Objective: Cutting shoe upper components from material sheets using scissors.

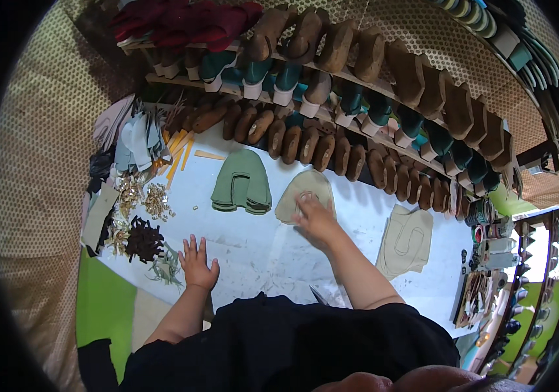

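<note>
My left hand (pixel 198 264) lies open on the white worktable (pixel 253 261), fingers spread, near a small bunch of grey-green strips (pixel 165 266). With fingers apart, my right hand (pixel 313 214) rests on a beige rounded shoe-upper piece (pixel 315 183), covering its lower middle. To the left of that piece sits a stack of green shoe-upper pieces (pixel 241 179), each with a slot cut in the lower edge. A stack of pale beige cut pieces (pixel 407 238) lies farther right, beyond my right forearm.
Wooden shoe lasts (pixel 309 145) line the table's far edge, below racks of lasts and dark green shoe uppers (pixel 258 70). Gold buckle-like pieces (pixel 156 199) and dark brown pieces (pixel 144 239) lie heaped at left, near yellow strips (pixel 178 153). Tools and containers (pixel 498 245) crowd the right edge.
</note>
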`<act>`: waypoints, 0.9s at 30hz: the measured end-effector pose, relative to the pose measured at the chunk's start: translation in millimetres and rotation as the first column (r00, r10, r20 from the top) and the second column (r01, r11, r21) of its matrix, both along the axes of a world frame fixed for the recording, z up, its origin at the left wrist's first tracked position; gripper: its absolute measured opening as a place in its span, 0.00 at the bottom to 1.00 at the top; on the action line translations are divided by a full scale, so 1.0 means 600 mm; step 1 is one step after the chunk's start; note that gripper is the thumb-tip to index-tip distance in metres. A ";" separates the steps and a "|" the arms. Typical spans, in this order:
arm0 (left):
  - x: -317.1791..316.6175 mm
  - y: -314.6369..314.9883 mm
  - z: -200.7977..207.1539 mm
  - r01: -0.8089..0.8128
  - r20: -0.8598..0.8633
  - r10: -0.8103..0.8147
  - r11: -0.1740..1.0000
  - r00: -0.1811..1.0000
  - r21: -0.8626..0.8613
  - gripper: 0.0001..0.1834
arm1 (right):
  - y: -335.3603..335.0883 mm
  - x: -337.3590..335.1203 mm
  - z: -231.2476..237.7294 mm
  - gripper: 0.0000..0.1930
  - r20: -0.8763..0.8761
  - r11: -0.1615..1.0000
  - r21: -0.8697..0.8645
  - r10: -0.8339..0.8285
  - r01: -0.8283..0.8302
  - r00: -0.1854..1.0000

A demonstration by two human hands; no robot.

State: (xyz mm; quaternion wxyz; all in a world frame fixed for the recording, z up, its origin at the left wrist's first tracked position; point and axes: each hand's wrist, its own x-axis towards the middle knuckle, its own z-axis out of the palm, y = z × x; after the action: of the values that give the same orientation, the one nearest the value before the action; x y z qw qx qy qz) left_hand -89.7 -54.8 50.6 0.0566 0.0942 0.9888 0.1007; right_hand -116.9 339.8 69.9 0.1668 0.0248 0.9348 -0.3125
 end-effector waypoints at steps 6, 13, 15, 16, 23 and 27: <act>-0.001 0.001 -0.002 -0.005 0.001 0.005 1.000 1.000 -0.008 0.42 | 0.008 -0.014 -0.038 0.40 -0.331 0.909 0.378 -0.046 0.177 0.942; 0.002 0.001 -0.002 -0.008 -0.015 0.008 1.000 1.000 0.006 0.41 | 0.008 -0.019 -0.053 0.40 -0.358 0.898 0.388 -0.059 0.206 0.932; 0.002 -0.001 0.000 -0.012 -0.014 0.012 1.000 1.000 0.006 0.41 | -0.001 -0.017 -0.055 0.40 -0.346 0.866 0.434 -0.095 0.249 0.933; 0.003 -0.001 0.000 -0.013 -0.009 0.013 1.000 1.000 0.013 0.41 | -0.010 -0.017 -0.053 0.40 -0.328 0.852 0.454 -0.110 0.259 0.938; -0.002 -0.003 0.000 -0.010 -0.021 0.010 1.000 1.000 0.012 0.41 | -0.084 -0.012 -0.076 0.44 -0.312 0.885 0.397 -0.122 0.245 0.942; 0.000 -0.006 0.002 -0.007 -0.007 0.007 1.000 1.000 0.000 0.42 | -0.143 -0.044 -0.042 0.43 -0.375 0.928 0.252 -0.166 0.272 0.912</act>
State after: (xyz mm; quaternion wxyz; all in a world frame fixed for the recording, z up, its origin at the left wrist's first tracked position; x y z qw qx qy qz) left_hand -90.0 -58.2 52.0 0.0526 0.0910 0.9894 0.1006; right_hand -143.5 253.7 45.0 -0.0429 0.1001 0.9770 -0.1836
